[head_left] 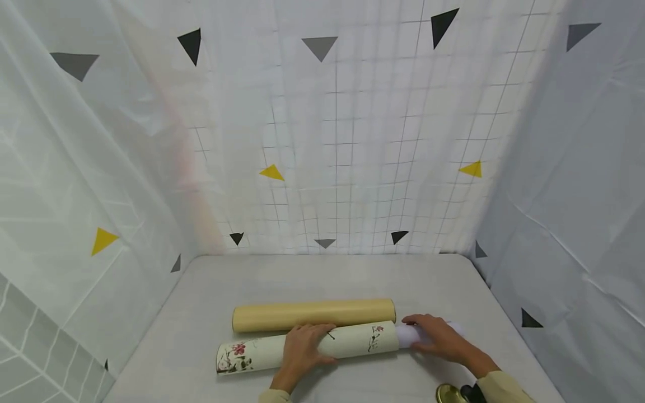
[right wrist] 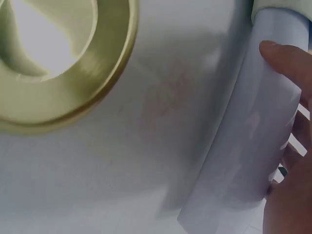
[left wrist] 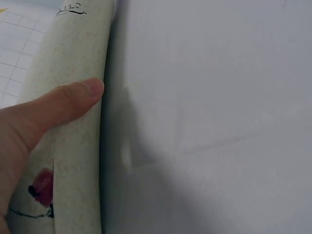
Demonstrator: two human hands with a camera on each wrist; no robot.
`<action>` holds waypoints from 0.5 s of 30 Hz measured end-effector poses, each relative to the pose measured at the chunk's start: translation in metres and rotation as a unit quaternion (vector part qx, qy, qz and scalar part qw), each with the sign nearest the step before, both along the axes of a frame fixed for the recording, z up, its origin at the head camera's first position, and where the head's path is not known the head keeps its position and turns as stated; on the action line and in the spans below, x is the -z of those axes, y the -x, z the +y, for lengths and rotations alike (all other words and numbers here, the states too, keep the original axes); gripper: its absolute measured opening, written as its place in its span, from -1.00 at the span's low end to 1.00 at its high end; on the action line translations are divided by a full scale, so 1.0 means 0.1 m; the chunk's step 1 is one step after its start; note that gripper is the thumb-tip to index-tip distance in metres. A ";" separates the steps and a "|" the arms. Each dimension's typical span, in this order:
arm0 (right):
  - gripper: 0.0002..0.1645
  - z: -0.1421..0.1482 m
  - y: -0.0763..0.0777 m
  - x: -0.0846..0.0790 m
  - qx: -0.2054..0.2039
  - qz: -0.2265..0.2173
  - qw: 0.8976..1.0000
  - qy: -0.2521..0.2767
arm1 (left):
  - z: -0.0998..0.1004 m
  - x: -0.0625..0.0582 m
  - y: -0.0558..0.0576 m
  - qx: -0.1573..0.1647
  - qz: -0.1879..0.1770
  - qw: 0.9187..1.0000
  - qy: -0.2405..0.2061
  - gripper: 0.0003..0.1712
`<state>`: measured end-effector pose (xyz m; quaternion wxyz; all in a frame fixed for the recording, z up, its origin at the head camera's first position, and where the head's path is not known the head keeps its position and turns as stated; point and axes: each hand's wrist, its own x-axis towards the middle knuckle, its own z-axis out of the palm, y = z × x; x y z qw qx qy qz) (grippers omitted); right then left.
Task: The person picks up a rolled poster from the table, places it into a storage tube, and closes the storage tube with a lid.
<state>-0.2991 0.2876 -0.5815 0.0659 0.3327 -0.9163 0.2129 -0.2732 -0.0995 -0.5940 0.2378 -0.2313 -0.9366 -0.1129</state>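
Note:
A pale cream tube [head_left: 359, 340] printed with red blossoms and dark ink marks lies across the near part of the table. My left hand [head_left: 304, 348] grips it around its middle, the thumb on the near side, as the left wrist view also shows. From its right end sticks out a smooth white roll [right wrist: 239, 131], one end inside the tube's mouth. My right hand [head_left: 437, 337] holds this roll close to the mouth, thumb on the near side and fingers around the far side. How deep the roll sits is hidden.
A plain tan tube [head_left: 312, 314] lies just behind the printed one, nearly parallel. Beside my right forearm, at the near edge of view, is a round brass-coloured dish-like piece [right wrist: 114, 73]. White sheeting with coloured triangles [head_left: 272, 172] hangs around the table [head_left: 322, 274].

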 end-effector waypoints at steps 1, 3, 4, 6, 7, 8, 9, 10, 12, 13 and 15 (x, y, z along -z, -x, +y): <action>-0.35 -0.02 0.00 -0.01 0.000 -0.006 1.000 -0.002 | 0.01 0.00 0.00 -0.001 -0.003 1.000 0.001 -0.04; -0.36 -0.04 0.00 -0.01 0.004 -0.013 1.000 -0.005 | 0.01 0.00 -0.01 -0.003 -0.005 1.000 0.001 -0.04; -0.36 -0.05 0.00 -0.01 0.004 -0.013 1.000 -0.003 | 0.02 0.00 -0.01 -0.004 -0.006 1.000 0.000 -0.04; -0.38 -0.06 -0.01 0.00 0.007 -0.002 1.000 -0.001 | 0.02 0.00 -0.01 -0.002 -0.004 1.000 -0.003 -0.03; -0.38 -0.06 -0.02 0.00 0.009 0.006 1.000 -0.001 | 0.02 0.01 -0.02 -0.001 -0.005 1.000 -0.005 -0.03; -0.36 -0.06 -0.03 0.00 0.016 0.010 1.000 -0.002 | 0.02 0.01 -0.02 0.000 -0.004 1.000 -0.005 -0.03; -0.34 -0.05 -0.04 -0.01 0.022 0.013 1.000 -0.002 | 0.02 0.01 -0.02 0.001 -0.004 1.000 -0.006 -0.03; -0.31 -0.05 -0.05 -0.01 0.027 0.013 1.000 -0.001 | 0.02 0.02 -0.02 0.002 -0.005 1.000 -0.008 -0.03; -0.23 -0.02 -0.07 -0.03 0.049 -0.004 0.999 -0.012 | 0.02 0.02 -0.03 0.002 -0.006 1.000 -0.010 -0.02; -0.18 0.00 -0.08 -0.03 0.064 -0.021 0.998 -0.020 | 0.02 0.02 -0.03 0.002 -0.008 1.000 -0.011 -0.02; -0.08 0.06 -0.08 -0.02 0.103 -0.057 0.992 -0.043 | 0.02 0.02 -0.03 0.002 -0.010 1.000 -0.012 -0.02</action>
